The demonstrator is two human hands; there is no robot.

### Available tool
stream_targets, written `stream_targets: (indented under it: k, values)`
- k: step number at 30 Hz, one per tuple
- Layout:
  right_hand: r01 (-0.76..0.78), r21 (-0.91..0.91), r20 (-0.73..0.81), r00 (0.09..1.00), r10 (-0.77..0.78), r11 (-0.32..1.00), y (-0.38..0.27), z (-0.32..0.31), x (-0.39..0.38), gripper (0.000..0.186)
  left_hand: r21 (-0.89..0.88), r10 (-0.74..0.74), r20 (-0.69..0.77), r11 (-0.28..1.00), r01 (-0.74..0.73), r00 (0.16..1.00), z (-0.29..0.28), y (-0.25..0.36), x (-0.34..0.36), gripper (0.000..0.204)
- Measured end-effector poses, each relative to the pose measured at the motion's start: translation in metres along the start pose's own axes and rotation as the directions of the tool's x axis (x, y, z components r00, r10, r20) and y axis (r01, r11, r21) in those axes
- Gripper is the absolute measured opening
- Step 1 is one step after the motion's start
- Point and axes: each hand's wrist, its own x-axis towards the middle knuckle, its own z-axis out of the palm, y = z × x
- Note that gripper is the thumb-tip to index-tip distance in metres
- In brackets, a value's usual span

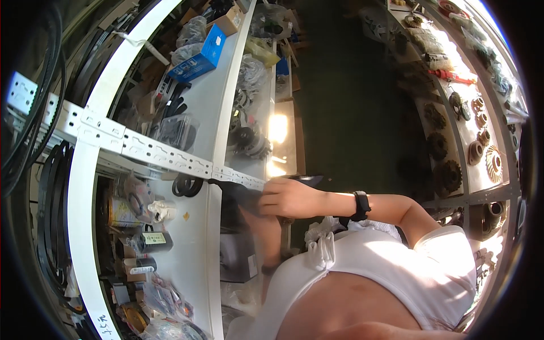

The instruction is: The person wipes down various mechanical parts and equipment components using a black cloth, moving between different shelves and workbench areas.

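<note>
My right hand [290, 198], with a black watch [361, 205] on its wrist, reaches across in front of me beside the white shelf post. Its fingers are bent together at the edge of a dark, soft, cloth-like piece [241, 194], blurred by motion. My left forearm [262, 229] rises from below, a dark band at the wrist, and runs up to that black piece. The left hand's fingers are covered by it or lost in the blur. The black piece's narrow tip points left, close to black rings [186, 185] on the shelf.
White metal shelving with a perforated crossbar [164, 157] stands close on my left, holding bagged parts, bottles and a blue box [198, 56]. Black belts [54, 215] hang at the far left. On the right, another rack carries gears [494, 164]. A dark green floor [351, 113] lies between.
</note>
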Motion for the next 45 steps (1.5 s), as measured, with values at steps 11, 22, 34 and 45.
stream_targets:
  k: [11,22,34,45]
  values:
    - [-0.276,-0.19,0.216,0.924,0.314,0.942,0.086,-0.077,-0.076,0.015,-0.638,0.175,0.295,0.768,0.057,0.939,0.092,0.135,0.073,0.048]
    - [-0.311,-0.177,0.183,0.922,0.342,0.934,0.205,-0.079,-0.085,0.016,-0.734,0.181,0.402,0.65,0.198,0.898,0.177,0.149,0.173,0.052]
    - [-0.505,-0.334,0.084,0.825,0.559,0.796,0.356,-0.15,-0.07,0.006,-0.802,0.436,0.348,0.597,0.023,0.83,0.25,0.265,0.327,0.048]
    - [-0.545,-0.087,0.091,0.829,0.552,0.834,0.467,-0.166,-0.076,0.013,-0.771,0.346,0.29,0.637,0.003,0.892,0.372,0.236,0.365,0.061]
